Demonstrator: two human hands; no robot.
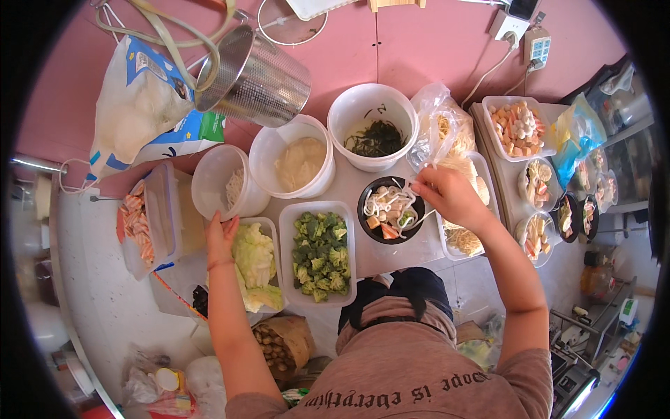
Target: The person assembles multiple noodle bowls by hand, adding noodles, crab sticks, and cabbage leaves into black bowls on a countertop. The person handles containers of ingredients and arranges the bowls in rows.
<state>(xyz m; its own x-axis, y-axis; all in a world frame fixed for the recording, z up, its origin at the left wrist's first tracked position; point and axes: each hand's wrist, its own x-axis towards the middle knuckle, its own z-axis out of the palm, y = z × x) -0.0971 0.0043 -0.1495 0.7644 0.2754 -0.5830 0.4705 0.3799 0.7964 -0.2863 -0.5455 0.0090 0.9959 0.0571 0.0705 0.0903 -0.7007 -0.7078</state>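
My left hand (pixel 222 241) grips the near rim of a white plastic tub (pixel 209 183), which is tilted slightly and has a few white noodles (pixel 236 188) at its bottom. Over the right side of a black bowl (pixel 362 222), my right hand (pixel 450 194) is closed with fingertips pinched. A thin white noodle strand (pixel 427 215) seems to hang from those fingertips toward the bowl. Inside the bowl are thick white noodles (pixel 382 206), orange-and-white chunks (pixel 388 231) and other pieces. A clear bag of pale yellow food (pixel 447 133) lies just beyond my right hand.
Nearby stand broccoli (pixel 322 244), cabbage (pixel 255 251), a tub of dark seaweed strips (pixel 377 143) and a tub of cloudy liquid (pixel 293 164). A perforated metal strainer (pixel 265 77) hangs at the back. Filled bowls (pixel 536 237) line the right side.
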